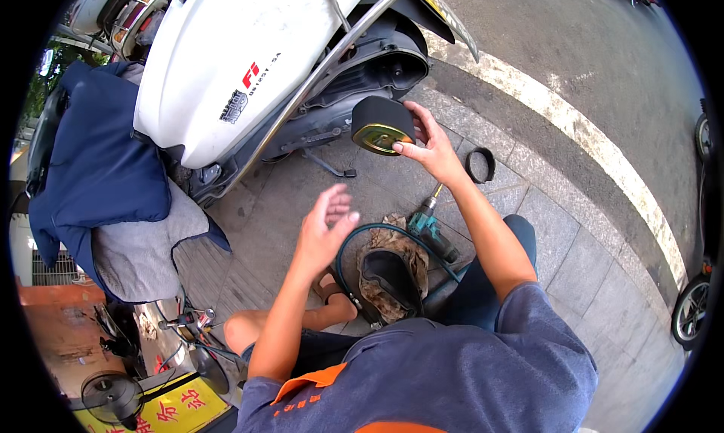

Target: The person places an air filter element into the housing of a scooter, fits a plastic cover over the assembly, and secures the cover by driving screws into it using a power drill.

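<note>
My right hand [434,150] grips an air filter [383,118], an oval black element with a gold-coloured metal end plate, thumb on the plate and fingers behind. It is held just below the open black air box [369,77] on the side of a white scooter [234,52], apart from it. Lower and to the left, my left hand [324,228] hovers over the paving with nothing in it. Its fingers are loosely bent, apart and slightly blurred.
A teal power drill [430,233] and a black ring-shaped band [480,165] lie on the paving. Between my legs are a dirty rag [413,256], a black cover-like part [391,276] and a hose [344,246]. A navy fleece-lined cover [113,154] hangs over the scooter at left.
</note>
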The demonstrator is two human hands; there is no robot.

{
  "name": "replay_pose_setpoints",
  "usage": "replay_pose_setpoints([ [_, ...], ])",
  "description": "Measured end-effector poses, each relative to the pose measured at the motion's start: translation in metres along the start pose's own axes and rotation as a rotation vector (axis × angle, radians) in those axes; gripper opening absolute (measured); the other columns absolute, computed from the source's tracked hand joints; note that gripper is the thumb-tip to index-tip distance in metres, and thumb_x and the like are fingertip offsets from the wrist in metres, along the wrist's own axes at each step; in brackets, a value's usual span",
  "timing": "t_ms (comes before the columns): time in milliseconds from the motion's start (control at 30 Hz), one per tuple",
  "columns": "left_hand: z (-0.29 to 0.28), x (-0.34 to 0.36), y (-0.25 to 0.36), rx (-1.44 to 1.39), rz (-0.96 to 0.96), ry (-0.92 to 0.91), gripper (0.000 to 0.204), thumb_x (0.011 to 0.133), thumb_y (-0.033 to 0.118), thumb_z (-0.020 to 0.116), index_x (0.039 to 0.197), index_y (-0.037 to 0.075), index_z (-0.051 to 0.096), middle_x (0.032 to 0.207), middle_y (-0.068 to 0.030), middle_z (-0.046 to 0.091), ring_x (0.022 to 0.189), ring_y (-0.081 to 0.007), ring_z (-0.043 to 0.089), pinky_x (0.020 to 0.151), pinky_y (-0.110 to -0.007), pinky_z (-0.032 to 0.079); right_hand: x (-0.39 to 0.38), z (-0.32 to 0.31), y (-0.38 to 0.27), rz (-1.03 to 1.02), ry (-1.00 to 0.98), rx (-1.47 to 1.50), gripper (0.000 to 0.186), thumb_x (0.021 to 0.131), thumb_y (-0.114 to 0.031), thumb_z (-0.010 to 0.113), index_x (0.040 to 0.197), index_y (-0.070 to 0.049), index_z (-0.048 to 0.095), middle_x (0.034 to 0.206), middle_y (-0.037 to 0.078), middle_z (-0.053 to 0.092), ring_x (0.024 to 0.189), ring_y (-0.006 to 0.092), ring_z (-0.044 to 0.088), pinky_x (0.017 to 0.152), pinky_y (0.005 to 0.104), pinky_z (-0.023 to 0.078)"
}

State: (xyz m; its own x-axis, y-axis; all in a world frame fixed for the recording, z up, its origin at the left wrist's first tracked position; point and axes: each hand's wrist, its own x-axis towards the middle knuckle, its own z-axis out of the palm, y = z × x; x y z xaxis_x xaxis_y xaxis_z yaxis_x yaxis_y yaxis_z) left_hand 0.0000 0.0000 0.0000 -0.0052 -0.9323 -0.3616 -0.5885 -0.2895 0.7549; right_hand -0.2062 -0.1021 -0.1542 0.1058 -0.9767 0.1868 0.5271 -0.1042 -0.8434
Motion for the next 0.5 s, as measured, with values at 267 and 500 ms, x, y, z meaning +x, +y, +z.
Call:
replay_pose_setpoints([
  [267, 0.171, 0.108, 0.015, -0.879, 0.144, -0.086, 0.085, 0.088, 0.049, 0.064, 0.148, 0.006, 0.022, 0.142, -0.0205, 0.039, 0.128, -0.0359, 0.045, 0.099, -0.054, 0.042, -0.024, -0.129, -0.043, -0.083, -0.172, -0.348, 0.084, 0.071, -0.021, 0.083, 0.141, -0.004, 0.039, 0.135, 0.016, 0.049, 0.126, 0.0245, 0.048, 0.105, 0.0389, 0.041],
  [500, 0.171, 0.151, 0.035, -0.932, 0.235, -0.05, 0.064, 0.085, 0.044, 0.069, 0.13, 0.008, 0.042, 0.128, -0.0159, 0.052, 0.119, -0.0309, 0.055, 0.1, -0.054, 0.045, 0.01, -0.13, -0.041, -0.105, -0.046, -0.438, 0.087, 0.074, -0.024, 0.082, 0.143, -0.003, 0.034, 0.137, 0.019, 0.048, 0.126, 0.0277, 0.049, 0.103, 0.0405, 0.044],
])
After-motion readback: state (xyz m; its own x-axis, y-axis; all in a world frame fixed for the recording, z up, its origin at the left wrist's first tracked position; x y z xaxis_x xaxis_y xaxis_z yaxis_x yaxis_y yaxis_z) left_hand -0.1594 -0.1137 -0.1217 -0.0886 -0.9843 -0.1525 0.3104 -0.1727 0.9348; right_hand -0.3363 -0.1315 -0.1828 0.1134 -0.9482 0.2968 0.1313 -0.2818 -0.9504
